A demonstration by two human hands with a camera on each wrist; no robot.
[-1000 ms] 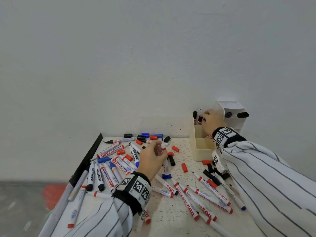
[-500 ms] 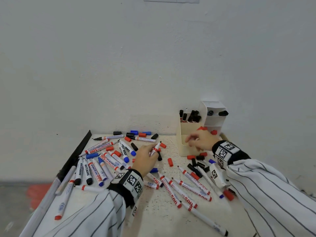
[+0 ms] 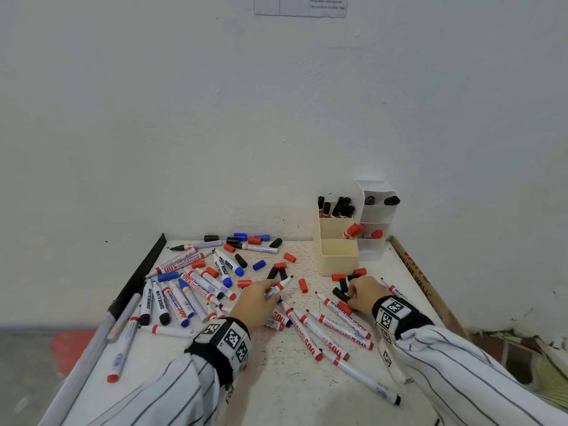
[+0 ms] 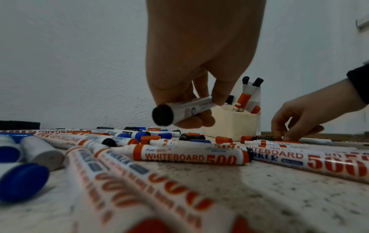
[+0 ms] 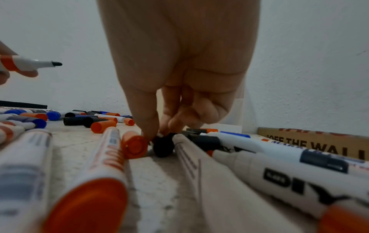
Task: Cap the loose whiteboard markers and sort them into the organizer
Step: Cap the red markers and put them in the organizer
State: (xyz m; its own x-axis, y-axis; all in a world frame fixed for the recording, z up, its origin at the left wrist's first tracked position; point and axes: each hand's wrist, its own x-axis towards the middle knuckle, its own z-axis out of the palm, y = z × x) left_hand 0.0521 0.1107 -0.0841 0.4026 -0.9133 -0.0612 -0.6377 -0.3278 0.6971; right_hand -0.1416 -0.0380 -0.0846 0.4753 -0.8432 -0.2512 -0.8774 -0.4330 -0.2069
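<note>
Just above the table [image 3: 276, 379], an uncapped marker [image 3: 278, 287] is pinched in the left hand [image 3: 255, 302], thumb and fingers curled round its white barrel. It has an orange-red band near the neck, a dark bare tip pointing up and away toward the wall, and a black butt end that faces the left wrist camera. The right hand [image 3: 361, 295] is down on the tabletop just in front of the organizer [image 3: 338, 256], its fingertips [image 5: 148, 134] closing on a small black cap [image 5: 163, 146] that lies beside an orange cap [image 5: 133, 146]; the cap still sits on the surface.

Around both hands lie many loose markers, white-bodied with red "WHITEBOARD 500" print, some capped in blue, black or red, others bare-tipped, with loose caps scattered among them. The cream organizer stands at the back right against the wall: its rear compartment holds black-capped markers upright, the next holds a red-capped one leaning. A white tiered holder [image 3: 375, 216] touches its right side.
</note>
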